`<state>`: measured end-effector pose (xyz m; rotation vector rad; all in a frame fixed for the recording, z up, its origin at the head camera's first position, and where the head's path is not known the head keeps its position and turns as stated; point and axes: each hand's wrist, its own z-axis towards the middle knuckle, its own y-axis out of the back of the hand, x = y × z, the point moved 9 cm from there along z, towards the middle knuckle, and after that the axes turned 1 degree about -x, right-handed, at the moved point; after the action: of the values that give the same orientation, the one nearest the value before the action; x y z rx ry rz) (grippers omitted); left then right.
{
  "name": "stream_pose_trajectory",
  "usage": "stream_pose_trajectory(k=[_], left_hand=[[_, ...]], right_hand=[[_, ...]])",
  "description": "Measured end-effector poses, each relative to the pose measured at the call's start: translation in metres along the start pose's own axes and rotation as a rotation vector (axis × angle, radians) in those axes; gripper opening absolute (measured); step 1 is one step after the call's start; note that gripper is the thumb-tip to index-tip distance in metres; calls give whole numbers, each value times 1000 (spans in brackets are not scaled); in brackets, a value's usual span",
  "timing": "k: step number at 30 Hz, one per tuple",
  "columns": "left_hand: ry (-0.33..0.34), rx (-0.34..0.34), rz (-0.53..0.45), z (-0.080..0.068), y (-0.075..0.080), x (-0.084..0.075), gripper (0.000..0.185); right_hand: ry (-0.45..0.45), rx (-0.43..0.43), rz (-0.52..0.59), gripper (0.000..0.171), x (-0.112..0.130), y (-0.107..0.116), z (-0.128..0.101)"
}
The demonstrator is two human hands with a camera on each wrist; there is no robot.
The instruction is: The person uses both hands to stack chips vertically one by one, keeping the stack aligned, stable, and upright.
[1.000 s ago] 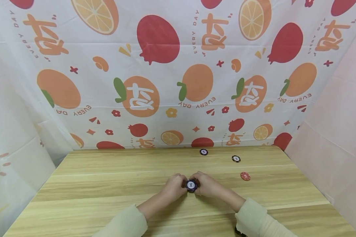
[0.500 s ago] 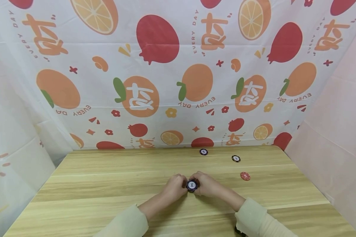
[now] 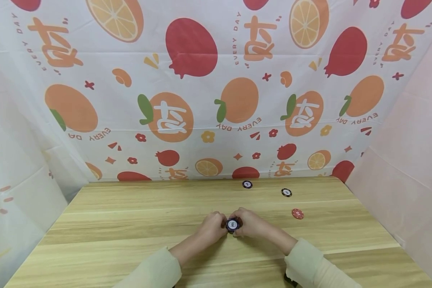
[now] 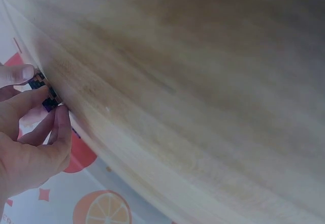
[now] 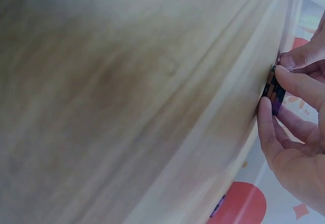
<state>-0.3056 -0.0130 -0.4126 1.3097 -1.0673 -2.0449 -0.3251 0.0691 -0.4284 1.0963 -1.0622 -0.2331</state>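
Observation:
A short stack of poker chips (image 3: 232,225) stands on the wooden table between both hands, its top chip dark with a white centre marked 500. From the left, my left hand (image 3: 213,228) pinches the stack's side with thumb and fingers. My right hand (image 3: 251,224) grips it from the opposite side. In the left wrist view the stacked chips (image 4: 45,91) show dark, orange and purple edges between the fingertips. The right wrist view has the same stack (image 5: 274,89) held by thumb and fingers close to the tabletop.
Behind the hands lie a purple-rimmed chip (image 3: 247,184), a black chip (image 3: 286,193) and a red chip (image 3: 297,214). A dark object (image 3: 290,281) is partly hidden by the right sleeve. A fruit-print cloth (image 3: 209,100) hangs at the table's back edge.
The hands stay around the stack with only slight finger movement. The top chip has turned a little, and the loose chips lie where they were.

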Motion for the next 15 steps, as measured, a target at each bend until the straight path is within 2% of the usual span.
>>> stream_pose_trajectory(k=[7,15], left_hand=[[0,4,4,0,1,0,10],[-10,6,-12,1,1,0,12]], right_hand=[[24,-8,-30,37,1,0,2],[10,4,-17,38,2,1,1]])
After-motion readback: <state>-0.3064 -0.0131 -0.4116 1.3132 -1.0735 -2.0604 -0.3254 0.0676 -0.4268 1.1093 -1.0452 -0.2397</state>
